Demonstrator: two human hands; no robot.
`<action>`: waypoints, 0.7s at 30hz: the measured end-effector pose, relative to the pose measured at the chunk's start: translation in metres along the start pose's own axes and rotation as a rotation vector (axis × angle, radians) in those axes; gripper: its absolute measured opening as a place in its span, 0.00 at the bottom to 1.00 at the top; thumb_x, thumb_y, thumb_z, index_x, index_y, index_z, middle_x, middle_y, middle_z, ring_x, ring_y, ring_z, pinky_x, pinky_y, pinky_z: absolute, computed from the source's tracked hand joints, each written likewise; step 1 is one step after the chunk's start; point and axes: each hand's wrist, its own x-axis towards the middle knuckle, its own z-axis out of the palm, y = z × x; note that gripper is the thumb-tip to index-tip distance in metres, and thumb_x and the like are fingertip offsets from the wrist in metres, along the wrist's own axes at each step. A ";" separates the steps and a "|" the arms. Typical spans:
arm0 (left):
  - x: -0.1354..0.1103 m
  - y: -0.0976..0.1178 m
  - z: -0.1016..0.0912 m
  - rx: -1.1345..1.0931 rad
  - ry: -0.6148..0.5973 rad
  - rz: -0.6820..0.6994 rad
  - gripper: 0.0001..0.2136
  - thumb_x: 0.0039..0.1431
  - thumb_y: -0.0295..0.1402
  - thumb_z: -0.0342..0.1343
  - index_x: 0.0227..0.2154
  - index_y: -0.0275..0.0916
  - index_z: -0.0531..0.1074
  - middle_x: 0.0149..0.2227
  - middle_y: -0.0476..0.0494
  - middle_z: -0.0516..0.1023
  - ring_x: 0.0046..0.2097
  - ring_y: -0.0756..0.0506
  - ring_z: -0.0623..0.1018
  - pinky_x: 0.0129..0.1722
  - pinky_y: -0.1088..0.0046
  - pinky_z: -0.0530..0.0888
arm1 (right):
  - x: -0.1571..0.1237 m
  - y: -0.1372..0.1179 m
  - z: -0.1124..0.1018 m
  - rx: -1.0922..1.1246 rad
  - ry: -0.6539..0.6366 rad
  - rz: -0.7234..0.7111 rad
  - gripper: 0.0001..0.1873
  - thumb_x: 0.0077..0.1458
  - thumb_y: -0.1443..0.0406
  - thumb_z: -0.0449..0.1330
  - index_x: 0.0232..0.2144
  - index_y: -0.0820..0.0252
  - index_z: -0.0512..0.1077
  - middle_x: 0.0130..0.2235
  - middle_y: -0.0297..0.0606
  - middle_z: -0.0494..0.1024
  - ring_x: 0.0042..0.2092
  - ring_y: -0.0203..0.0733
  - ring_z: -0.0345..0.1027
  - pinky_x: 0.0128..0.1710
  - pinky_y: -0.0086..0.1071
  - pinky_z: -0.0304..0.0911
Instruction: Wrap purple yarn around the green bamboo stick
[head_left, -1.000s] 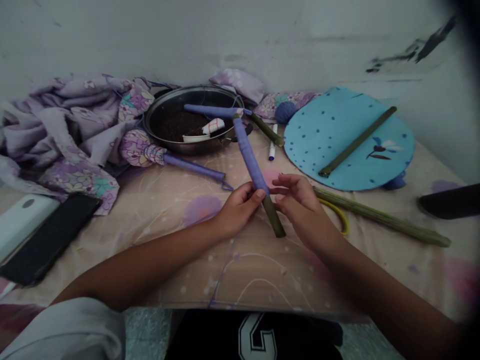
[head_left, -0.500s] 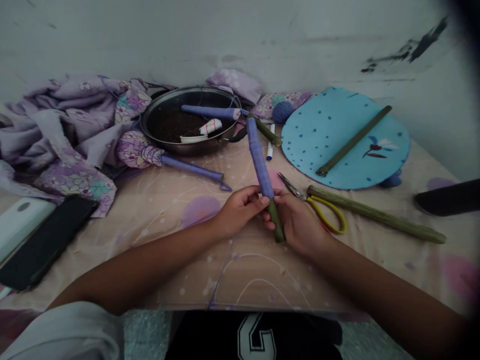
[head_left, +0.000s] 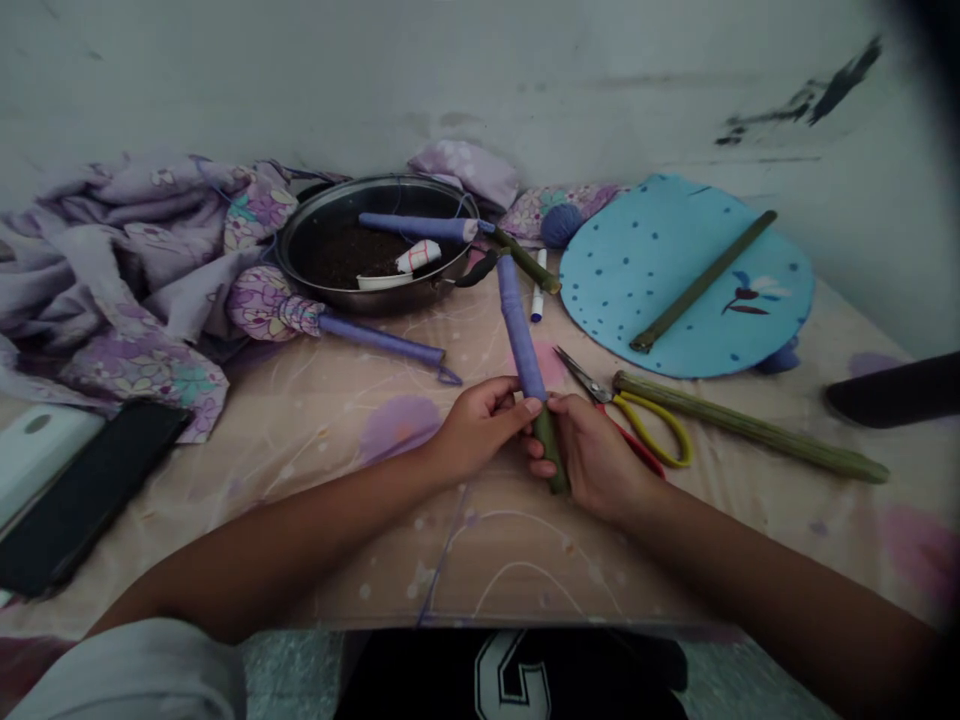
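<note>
The left hand [head_left: 476, 430] and the right hand [head_left: 596, 460] are bare, and so are the forearms behind them; well back of the left hand, a loose white sleeve [head_left: 127, 670] bunches around the upper arm; below and between the hands sits a black shirt [head_left: 420, 680]; on it is a large white-outlined character [head_left: 486, 680], cut off by the lower edge, too partial to read for certain.

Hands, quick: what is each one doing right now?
Left hand: closed, holding the purple-wrapped bamboo stick near the wrap's lower end.
Right hand: closed, holding the same stick's bare green end.
</note>
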 end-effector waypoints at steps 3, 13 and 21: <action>0.000 0.000 -0.003 0.066 0.004 0.020 0.13 0.54 0.41 0.56 0.32 0.34 0.69 0.25 0.51 0.68 0.26 0.54 0.70 0.25 0.79 0.66 | 0.000 -0.002 -0.002 0.047 -0.045 0.037 0.07 0.45 0.62 0.52 0.25 0.60 0.66 0.22 0.32 0.64 0.20 0.32 0.54 0.13 0.23 0.43; 0.002 0.004 0.007 -0.122 0.078 -0.071 0.08 0.53 0.34 0.55 0.30 0.34 0.66 0.17 0.56 0.62 0.18 0.55 0.63 0.17 0.80 0.65 | 0.005 0.003 0.000 -0.036 0.012 -0.078 0.03 0.42 0.67 0.55 0.26 0.58 0.66 0.23 0.33 0.69 0.26 0.38 0.64 0.26 0.32 0.62; 0.002 0.000 0.003 -0.113 -0.017 -0.038 0.12 0.52 0.38 0.57 0.34 0.34 0.67 0.21 0.54 0.66 0.22 0.53 0.70 0.21 0.76 0.73 | 0.002 -0.004 -0.004 -0.038 0.026 0.006 0.05 0.43 0.66 0.52 0.25 0.59 0.67 0.20 0.34 0.67 0.24 0.39 0.62 0.22 0.31 0.58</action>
